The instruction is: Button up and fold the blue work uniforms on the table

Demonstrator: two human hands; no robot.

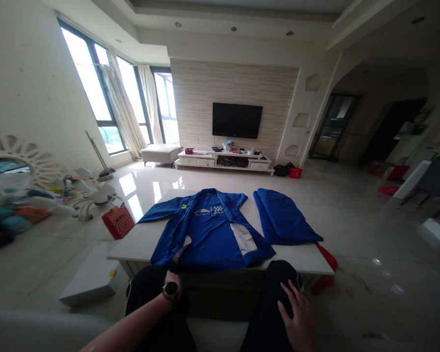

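A blue long-sleeved jacket (209, 239) lies spread on a low white table (297, 256), its front open. White patches show near its hem, and white print shows on the inside of its back. To its right lies a folded blue garment (284, 217). My left hand (173, 278), with a round watch on the wrist, rests at my left knee just below the jacket's hem; its fingers are turned down and mostly hidden. Over my right knee lies my right hand (297, 313), fingers spread, holding nothing.
A white box (91, 278) and a red bag (118, 222) are left of the table. A red plastic object (326, 274) shows under its right end. Bagged items (25, 210) crowd the far left. A TV cabinet (223, 161) stands along the far wall.
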